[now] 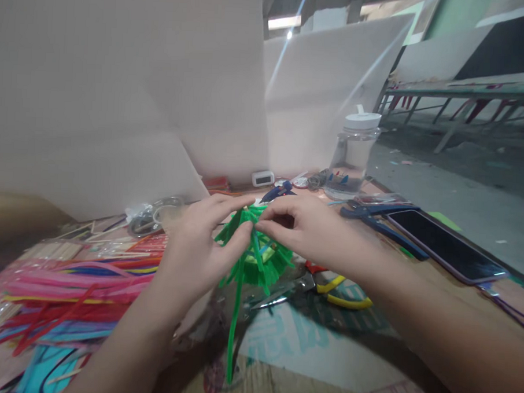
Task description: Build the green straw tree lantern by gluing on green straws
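Head view — left hand (204, 231), right hand (306, 221) — angled inward at green frame (263, 272).

Green fuzzy-stem cone (250, 271), narrow end up, flaring to an uneven jagged rim, gaps between ribs, lighter yellow-green band showing through, one long loose strand (234, 334) hanging toward viewer, piece sits mid-view over the desk (253, 390), top between both hands' fingers (244, 233).

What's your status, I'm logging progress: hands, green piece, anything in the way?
Left hand, right hand at top of green piece. One long strand trailing. Scissors close by, not visibly blocking.
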Demonstrator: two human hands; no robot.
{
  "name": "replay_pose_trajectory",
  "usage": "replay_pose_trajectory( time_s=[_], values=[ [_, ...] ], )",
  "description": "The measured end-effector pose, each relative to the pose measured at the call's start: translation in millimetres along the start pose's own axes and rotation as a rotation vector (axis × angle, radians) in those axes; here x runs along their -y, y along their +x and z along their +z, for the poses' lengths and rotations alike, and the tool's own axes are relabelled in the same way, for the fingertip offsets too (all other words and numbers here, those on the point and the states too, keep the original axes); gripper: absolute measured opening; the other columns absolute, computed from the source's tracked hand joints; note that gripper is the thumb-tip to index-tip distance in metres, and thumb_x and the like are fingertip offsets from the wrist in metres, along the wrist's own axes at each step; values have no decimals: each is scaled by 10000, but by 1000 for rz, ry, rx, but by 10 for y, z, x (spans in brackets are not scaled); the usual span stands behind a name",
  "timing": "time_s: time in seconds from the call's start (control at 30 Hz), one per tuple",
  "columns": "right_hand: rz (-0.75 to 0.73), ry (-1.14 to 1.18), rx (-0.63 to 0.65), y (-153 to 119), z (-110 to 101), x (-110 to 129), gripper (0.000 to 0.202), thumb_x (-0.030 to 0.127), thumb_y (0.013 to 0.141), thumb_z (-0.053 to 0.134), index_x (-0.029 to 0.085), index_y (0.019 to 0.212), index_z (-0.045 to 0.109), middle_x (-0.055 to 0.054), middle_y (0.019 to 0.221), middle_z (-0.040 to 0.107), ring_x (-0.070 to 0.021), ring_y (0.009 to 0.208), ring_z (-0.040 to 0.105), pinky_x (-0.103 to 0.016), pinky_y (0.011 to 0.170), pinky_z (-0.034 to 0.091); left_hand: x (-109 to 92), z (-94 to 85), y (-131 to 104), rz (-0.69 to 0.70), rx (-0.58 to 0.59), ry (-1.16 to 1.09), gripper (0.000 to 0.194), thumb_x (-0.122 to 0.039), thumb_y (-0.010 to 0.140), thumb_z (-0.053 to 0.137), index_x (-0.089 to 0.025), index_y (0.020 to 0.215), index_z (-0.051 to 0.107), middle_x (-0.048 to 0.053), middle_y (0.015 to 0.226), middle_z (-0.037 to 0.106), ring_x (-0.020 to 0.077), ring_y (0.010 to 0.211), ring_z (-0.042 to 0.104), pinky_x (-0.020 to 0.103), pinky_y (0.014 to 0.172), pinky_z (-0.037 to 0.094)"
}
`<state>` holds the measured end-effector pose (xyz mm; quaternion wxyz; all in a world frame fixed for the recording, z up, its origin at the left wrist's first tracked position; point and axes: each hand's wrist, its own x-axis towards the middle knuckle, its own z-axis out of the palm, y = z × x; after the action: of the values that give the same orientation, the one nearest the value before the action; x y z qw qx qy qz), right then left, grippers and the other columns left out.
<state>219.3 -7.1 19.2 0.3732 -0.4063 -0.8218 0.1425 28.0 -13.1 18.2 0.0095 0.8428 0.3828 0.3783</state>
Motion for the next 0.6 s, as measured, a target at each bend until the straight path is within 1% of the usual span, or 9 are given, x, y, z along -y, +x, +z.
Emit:
replay_pose_trajectory(
  time_s=[0.27, 0.47, 0.53, 0.6],
  values=[
    [10, 16, 30, 10, -10, -15, 162, 203, 861, 630, 157, 726, 706, 28, 626, 643, -78, 574, 511, -213, 552, 333, 56, 4, 8, 15, 14, -60, 314, -183, 895, 576, -197, 1199, 653, 35, 1074, 685, 162, 1002, 628, 283, 883, 466],
    [8, 30, 32, 13, 3, -26, 173, 206, 866, 627, 154, 723, 710, 28, 630, 652, -72, 570, 515, -211, 547, 334, 53, 3, 3, 24, 3, -64, 319, -174, 890, 577, -202, 1198, 656, 34, 1078, 691, 172, 1003, 629, 291, 884, 466],
    [13, 37, 11, 12, -1, -29, 161, 216, 862, 635, 158, 734, 714, 27, 639, 654, -76, 575, 521, -214, 553, 341, 46, -5, 2, 11, 8, -60, 308, -173, 895, 566, -210, 1185, 662, 26, 1075, 690, 170, 1002, 628, 288, 882, 465],
    [53, 50, -32, 9, -18, -27, 139, 253, 857, 649, 165, 777, 722, 26, 659, 660, -85, 585, 533, -221, 554, 346, 43, -16, 1, -3, 14, -55, 289, -173, 902, 553, -217, 1161, 672, 18, 1074, 690, 164, 998, 628, 282, 879, 464]
  ],
)
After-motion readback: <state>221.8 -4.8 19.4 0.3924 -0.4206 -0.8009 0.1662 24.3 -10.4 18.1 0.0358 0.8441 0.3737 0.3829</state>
